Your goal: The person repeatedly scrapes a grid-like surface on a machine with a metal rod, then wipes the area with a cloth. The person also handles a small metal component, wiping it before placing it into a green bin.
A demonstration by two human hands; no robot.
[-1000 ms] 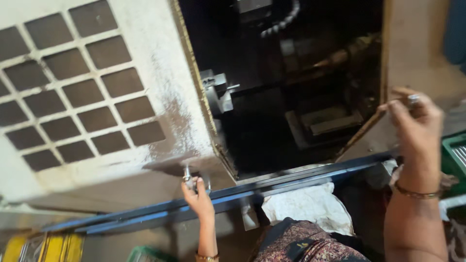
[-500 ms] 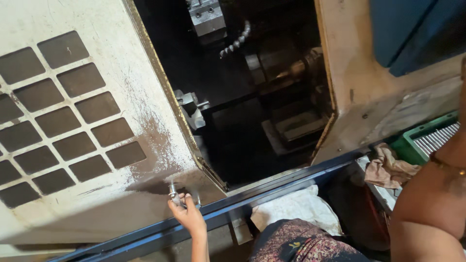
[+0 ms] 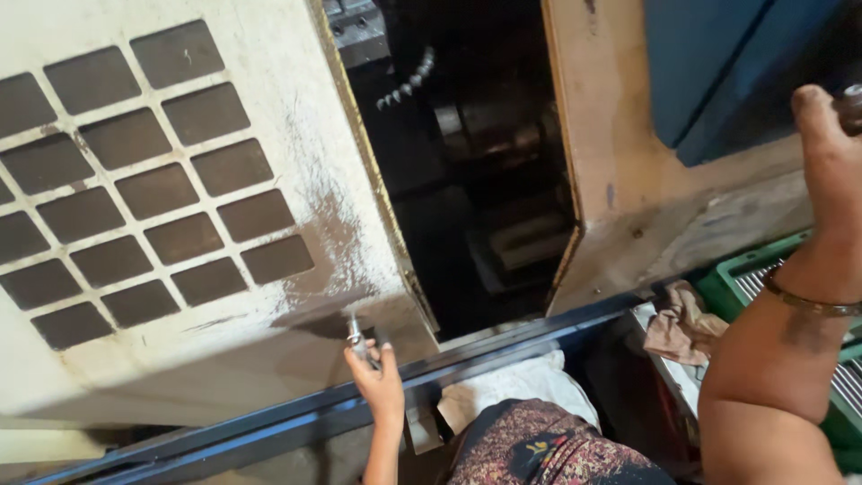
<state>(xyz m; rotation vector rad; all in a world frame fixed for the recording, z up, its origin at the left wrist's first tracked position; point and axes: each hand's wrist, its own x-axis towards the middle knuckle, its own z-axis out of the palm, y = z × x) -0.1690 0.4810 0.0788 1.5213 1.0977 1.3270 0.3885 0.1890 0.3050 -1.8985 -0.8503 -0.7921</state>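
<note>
Door gap narrower than half a second before, left hand [image 3: 382, 382] clamped on the small metal handle [image 3: 356, 334].

Nearest, that hand gripped the handle at the lower corner of the cream sliding door with dark square panels [image 3: 224, 269]; the door had slid right, covering more of the dark machine interior [image 3: 467, 180]. Right of the door, the right hand [image 3: 831, 153] closed on a dark object at the frame edge, grip unclear.
</note>
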